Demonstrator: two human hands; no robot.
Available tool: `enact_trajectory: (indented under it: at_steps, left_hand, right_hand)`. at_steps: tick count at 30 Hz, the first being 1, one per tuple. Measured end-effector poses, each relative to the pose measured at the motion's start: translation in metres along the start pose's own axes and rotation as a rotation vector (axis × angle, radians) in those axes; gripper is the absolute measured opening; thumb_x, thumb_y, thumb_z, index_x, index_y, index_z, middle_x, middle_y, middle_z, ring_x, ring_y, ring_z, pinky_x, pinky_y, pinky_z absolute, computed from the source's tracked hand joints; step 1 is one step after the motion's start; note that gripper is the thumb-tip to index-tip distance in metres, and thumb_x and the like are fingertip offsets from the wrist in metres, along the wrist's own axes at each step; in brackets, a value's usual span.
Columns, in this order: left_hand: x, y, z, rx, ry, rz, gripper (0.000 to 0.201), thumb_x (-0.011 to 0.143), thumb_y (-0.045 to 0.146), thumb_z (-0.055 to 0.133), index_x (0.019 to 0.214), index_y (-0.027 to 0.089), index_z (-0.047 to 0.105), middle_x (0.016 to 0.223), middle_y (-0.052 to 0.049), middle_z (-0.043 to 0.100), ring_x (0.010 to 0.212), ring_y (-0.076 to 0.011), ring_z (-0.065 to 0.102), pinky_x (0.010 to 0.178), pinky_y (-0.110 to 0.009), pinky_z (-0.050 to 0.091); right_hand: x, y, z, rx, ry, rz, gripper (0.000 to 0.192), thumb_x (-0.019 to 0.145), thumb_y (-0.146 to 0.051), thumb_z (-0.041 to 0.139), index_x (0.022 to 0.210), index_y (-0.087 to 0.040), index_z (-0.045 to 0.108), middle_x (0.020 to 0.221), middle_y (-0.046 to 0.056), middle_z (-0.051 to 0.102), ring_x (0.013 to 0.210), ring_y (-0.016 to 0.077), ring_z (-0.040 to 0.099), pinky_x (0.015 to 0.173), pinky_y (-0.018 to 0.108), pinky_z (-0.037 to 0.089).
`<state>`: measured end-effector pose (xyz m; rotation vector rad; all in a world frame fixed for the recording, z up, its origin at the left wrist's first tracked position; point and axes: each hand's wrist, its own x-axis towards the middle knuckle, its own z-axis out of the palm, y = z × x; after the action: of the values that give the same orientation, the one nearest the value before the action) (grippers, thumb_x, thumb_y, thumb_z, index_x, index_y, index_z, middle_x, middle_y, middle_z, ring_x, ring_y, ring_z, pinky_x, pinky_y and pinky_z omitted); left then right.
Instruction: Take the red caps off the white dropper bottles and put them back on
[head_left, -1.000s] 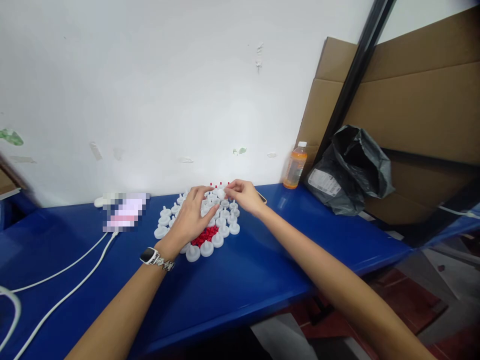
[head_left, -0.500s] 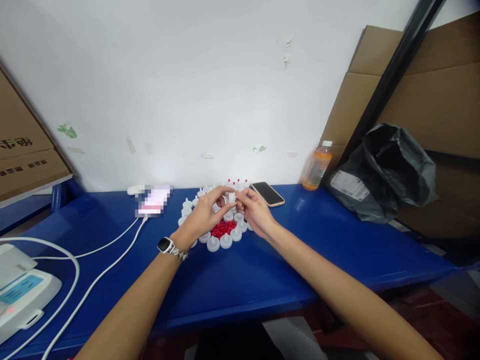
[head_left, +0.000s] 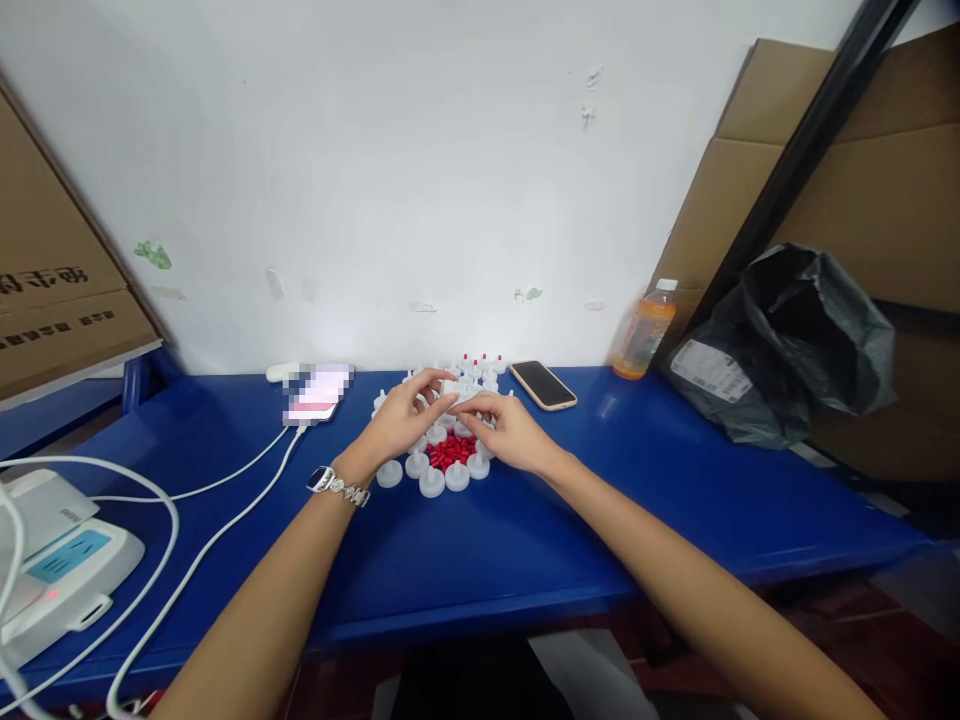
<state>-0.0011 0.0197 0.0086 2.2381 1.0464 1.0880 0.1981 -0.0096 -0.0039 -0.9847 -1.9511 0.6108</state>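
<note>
A cluster of white plastic caps point(head_left: 433, 484) rings a small heap of red plugs point(head_left: 448, 452) on the blue table point(head_left: 480, 560). My left hand point(head_left: 401, 422), with a watch point(head_left: 324, 480) on its wrist, pinches a white cap point(head_left: 450, 388) at its fingertips above the cluster. My right hand point(head_left: 511, 436) lies low over the right side of the cluster. Its fingertips point at the left hand's fingers, and what they hold is hidden. More caps with red tips point(head_left: 480, 362) stand at the back by the wall.
A dark phone point(head_left: 544, 385) lies right of the caps, with an orange bottle point(head_left: 643, 332) and a black bag point(head_left: 787, 340) further right. White cables point(head_left: 225, 480) run left to a white device point(head_left: 60, 560). Cardboard boxes point(head_left: 862, 190) lean at the right.
Both hands have drawn back from the far caps towards me and lowered onto the cluster. The view has swung left, bringing the white device into sight.
</note>
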Motion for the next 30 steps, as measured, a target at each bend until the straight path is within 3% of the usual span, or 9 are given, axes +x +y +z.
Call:
enact_trajectory:
  at_steps: [5,9,12,15,19,23,26,30]
  left_hand:
    - [0.000,0.007,0.009,0.008,-0.021,0.002,0.038,0.090,0.048,0.060,0.119,0.023,0.062,0.097,-0.004,0.067,0.084,-0.0179,0.062,0.074,-0.032,0.049]
    - [0.006,0.015,0.018,0.012,-0.048,0.024,0.040,0.090,0.051,0.061,0.119,0.023,0.060,0.108,-0.005,0.070,0.092,-0.0199,0.064,0.079,-0.034,0.050]
    - [0.017,0.019,0.023,0.063,-0.037,0.040,0.044,0.090,0.052,0.060,0.124,0.024,0.056,0.117,-0.006,0.069,0.099,-0.0219,0.064,0.081,-0.035,0.050]
    - [0.029,0.018,0.025,0.147,-0.023,0.045,0.036,0.093,0.050,0.054,0.117,0.023,0.059,0.118,-0.006,0.068,0.100,-0.0227,0.063,0.081,-0.036,0.049]
    - [0.036,0.013,0.033,0.232,-0.026,0.058,0.029,0.095,0.046,0.050,0.104,0.022,0.064,0.108,-0.006,0.067,0.098,-0.0236,0.062,0.079,-0.037,0.048]
    - [0.032,0.007,0.041,0.276,-0.028,0.076,0.030,0.096,0.047,0.048,0.101,0.022,0.065,0.104,-0.006,0.065,0.098,-0.0246,0.061,0.083,-0.039,0.047]
    - [0.028,0.003,0.042,0.288,-0.048,0.071,0.030,0.096,0.047,0.048,0.098,0.023,0.066,0.102,-0.006,0.065,0.099,-0.0254,0.060,0.085,-0.040,0.046]
    - [0.027,0.002,0.040,0.275,-0.043,0.047,0.028,0.096,0.045,0.048,0.099,0.023,0.065,0.106,-0.006,0.064,0.102,-0.0256,0.060,0.085,-0.039,0.046]
  right_hand:
    - [0.002,0.007,-0.012,0.218,0.193,0.099,0.022,0.088,-0.039,0.062,0.095,-0.019,0.065,0.070,0.000,0.065,0.064,0.0142,0.056,0.062,0.027,0.041]
    - [0.010,0.016,-0.023,0.320,0.218,0.092,0.030,0.083,-0.047,0.067,0.088,-0.019,0.060,0.068,0.000,0.065,0.063,0.0141,0.059,0.062,0.026,0.043]
    - [0.021,0.027,-0.042,0.218,0.331,0.066,0.025,0.084,-0.042,0.064,0.081,-0.018,0.060,0.069,0.001,0.066,0.064,0.0141,0.060,0.063,0.026,0.045]
    - [0.036,0.046,-0.063,-0.091,0.423,0.128,0.012,0.083,-0.028,0.062,0.079,-0.017,0.062,0.069,0.001,0.066,0.063,0.0141,0.060,0.062,0.025,0.044]
    - [0.052,0.072,-0.070,-0.451,0.211,0.264,0.009,0.080,-0.015,0.058,0.080,-0.016,0.066,0.074,0.004,0.070,0.066,0.0139,0.061,0.063,0.024,0.043]
    - [0.061,0.083,-0.061,-0.519,0.030,0.294,0.008,0.077,-0.013,0.061,0.076,-0.016,0.069,0.074,0.005,0.072,0.066,0.0143,0.062,0.061,0.023,0.041]
    - [0.068,0.087,-0.059,-0.522,0.012,0.315,0.009,0.081,-0.022,0.064,0.082,-0.016,0.071,0.076,0.005,0.073,0.068,0.0152,0.064,0.063,0.023,0.043]
    - [0.088,0.098,-0.063,-0.624,0.093,0.400,0.025,0.087,-0.032,0.058,0.103,-0.016,0.070,0.093,0.010,0.074,0.082,0.0199,0.068,0.073,0.027,0.047]
